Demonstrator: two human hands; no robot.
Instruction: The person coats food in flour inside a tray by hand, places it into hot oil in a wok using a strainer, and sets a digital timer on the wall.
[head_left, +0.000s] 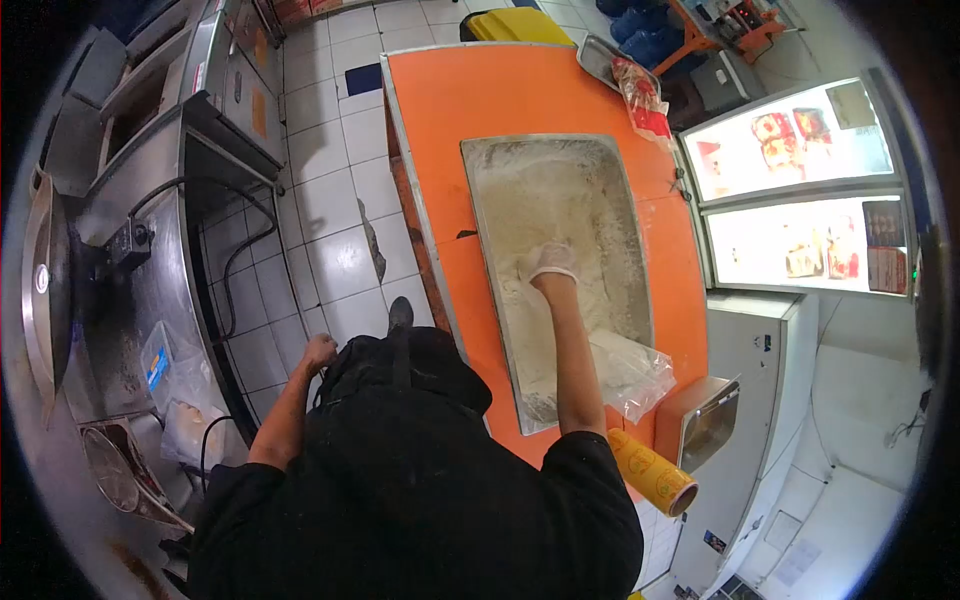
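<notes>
A large metal tray (632,215) of pale flour (530,200) lies on the orange table (470,90). My right hand (552,262), in a thin whitish covering, is down in the flour near the tray's middle; its fingers are hidden. Beside my right forearm, a clear plastic bag (635,372) hangs over the tray's right edge. My left hand (320,351) is low at my left side, away from the table, with its fingers curled in; whether it holds anything does not show.
A yellow roll (655,475) and a metal container (700,425) are at the table's near right. At the far right corner lie a small tray (597,60) and a red-and-clear packet (643,105). A steel counter (165,270) with a cable stands left.
</notes>
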